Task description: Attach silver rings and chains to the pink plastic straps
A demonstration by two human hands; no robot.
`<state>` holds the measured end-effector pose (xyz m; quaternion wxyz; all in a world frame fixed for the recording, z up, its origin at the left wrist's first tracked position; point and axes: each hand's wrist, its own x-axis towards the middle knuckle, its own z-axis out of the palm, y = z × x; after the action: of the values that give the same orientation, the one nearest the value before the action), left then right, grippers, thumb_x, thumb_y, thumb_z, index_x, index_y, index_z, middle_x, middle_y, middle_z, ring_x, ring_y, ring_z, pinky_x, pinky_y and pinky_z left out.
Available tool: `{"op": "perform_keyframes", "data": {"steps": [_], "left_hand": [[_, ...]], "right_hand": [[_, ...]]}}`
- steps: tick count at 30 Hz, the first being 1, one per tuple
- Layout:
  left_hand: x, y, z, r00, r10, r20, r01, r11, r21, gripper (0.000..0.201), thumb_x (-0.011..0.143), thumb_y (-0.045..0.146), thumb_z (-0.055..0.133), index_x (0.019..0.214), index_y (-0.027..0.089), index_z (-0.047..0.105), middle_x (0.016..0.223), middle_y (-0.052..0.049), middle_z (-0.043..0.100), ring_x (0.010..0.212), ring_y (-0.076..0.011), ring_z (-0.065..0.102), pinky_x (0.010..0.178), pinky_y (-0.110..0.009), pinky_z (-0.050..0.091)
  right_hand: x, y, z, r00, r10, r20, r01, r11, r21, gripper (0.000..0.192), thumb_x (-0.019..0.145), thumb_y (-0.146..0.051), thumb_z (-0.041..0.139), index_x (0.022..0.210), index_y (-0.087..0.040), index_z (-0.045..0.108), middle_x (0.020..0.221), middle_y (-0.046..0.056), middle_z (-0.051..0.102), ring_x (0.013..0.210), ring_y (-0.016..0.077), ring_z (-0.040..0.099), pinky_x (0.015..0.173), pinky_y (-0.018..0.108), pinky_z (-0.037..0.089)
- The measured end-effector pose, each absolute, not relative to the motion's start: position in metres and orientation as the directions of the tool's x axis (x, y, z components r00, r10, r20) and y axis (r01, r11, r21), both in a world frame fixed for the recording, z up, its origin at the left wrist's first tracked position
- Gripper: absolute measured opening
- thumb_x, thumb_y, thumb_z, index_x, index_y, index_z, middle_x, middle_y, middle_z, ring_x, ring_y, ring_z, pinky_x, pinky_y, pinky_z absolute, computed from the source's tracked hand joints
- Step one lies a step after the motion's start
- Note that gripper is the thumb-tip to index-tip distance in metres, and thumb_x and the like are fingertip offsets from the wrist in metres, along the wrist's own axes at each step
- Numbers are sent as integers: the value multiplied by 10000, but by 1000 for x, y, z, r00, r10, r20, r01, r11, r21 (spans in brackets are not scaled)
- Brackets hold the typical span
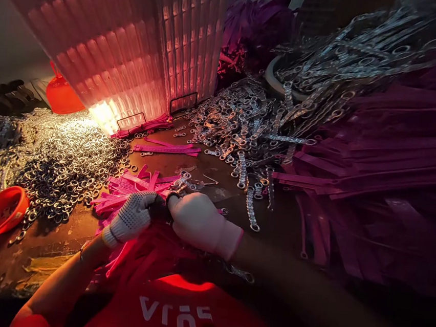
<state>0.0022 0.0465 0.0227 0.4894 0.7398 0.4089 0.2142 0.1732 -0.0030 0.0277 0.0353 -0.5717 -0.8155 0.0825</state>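
My left hand wears a white glove with dark dots, its finger ends dark, and is closed in a pinch. Close against it, my right hand in a plain white glove is curled into a fist. Whatever the two hold between them is hidden by the fingers and the shadow. Bright pink strips spread out behind and under the left hand. Just beyond the right fingers lie metal ring-ended pieces. More pink strips hang below the hands, in front of my red shirt.
A large heap of metal rings covers the left, with a red bowl tipped beside it. Ribbed translucent panels stand behind. Metal link pieces pile up at centre right, near a heaped basin. Purple strips fill the right.
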Motion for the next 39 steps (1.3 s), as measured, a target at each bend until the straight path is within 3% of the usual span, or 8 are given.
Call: {"op": "perform_keyframes", "data": {"steps": [8, 11, 13, 19, 24, 29, 34, 39], "left_hand": [[-32, 64, 70, 540, 839, -66, 553, -295, 779, 147, 738, 236, 788, 881, 202, 798, 807, -58, 745, 685, -148, 617, 620, -202, 464], [-40, 70, 65, 337, 934, -118, 418, -36, 908, 280, 722, 278, 808, 984, 182, 776, 805, -52, 733, 497, -73, 505, 447, -167, 382], [-33, 74, 55, 268, 938, -217, 160, 179, 971, 250, 748, 310, 785, 944, 159, 750, 721, -23, 687, 408, -29, 384, 368, -145, 289], [2, 83, 39, 401, 703, -587, -236, 699, 675, 300, 863, 360, 685, 958, 81, 739, 779, -91, 687, 570, -88, 596, 400, -133, 371], [0, 73, 43, 430, 749, -504, -151, 610, 778, 364, 768, 231, 751, 1104, 92, 735, 998, -148, 724, 801, -161, 691, 561, -173, 484], [0, 63, 39, 412, 808, -421, -39, 478, 878, 387, 688, 261, 806, 1027, 101, 711, 796, -90, 717, 565, -109, 629, 484, -181, 428], [11, 57, 34, 324, 878, -352, 4, 371, 929, 262, 726, 234, 776, 933, 131, 652, 800, -82, 746, 551, -109, 644, 450, -163, 385], [19, 47, 31, 325, 911, -254, -104, 302, 948, 271, 741, 268, 780, 935, 156, 627, 747, -46, 740, 522, -101, 624, 450, -170, 399]], "right_hand": [[195, -8, 40, -385, 921, -53, 894, 358, -271, 143, 843, -179, 572, 939, -147, 674, 841, 135, 739, 742, 235, 682, 605, 298, 361], [231, 15, 38, -340, 940, -23, 891, 314, -329, 147, 845, -235, 620, 956, -180, 698, 1014, 105, 734, 905, 215, 672, 727, 280, 408], [258, 48, 24, -102, 995, -20, 956, 92, -277, 193, 885, -240, 581, 1023, -188, 706, 1064, 97, 729, 967, 207, 662, 774, 269, 414], [302, 146, -41, 236, 966, -103, 960, -249, -131, 346, 889, -60, 452, 1124, -9, 701, 1100, 283, 691, 975, 313, 669, 743, 355, 417], [310, 158, -62, 246, 964, -96, 953, -259, -155, 333, 874, -81, 474, 1095, -11, 714, 1063, 275, 692, 962, 321, 650, 748, 372, 415], [297, 131, -53, 196, 980, -29, 951, -197, -237, 356, 839, -86, 473, 1110, -71, 704, 1119, 222, 689, 1053, 305, 613, 817, 345, 433], [251, 62, -16, -42, 967, 253, 676, 214, -706, 427, 843, -102, 446, 1215, -176, 643, 1135, 95, 717, 1007, 231, 647, 853, 297, 467], [204, 7, 17, -153, 957, 248, 734, 278, -620, 204, 823, -151, 537, 975, -170, 673, 961, 109, 709, 841, 221, 620, 729, 296, 421]]}}
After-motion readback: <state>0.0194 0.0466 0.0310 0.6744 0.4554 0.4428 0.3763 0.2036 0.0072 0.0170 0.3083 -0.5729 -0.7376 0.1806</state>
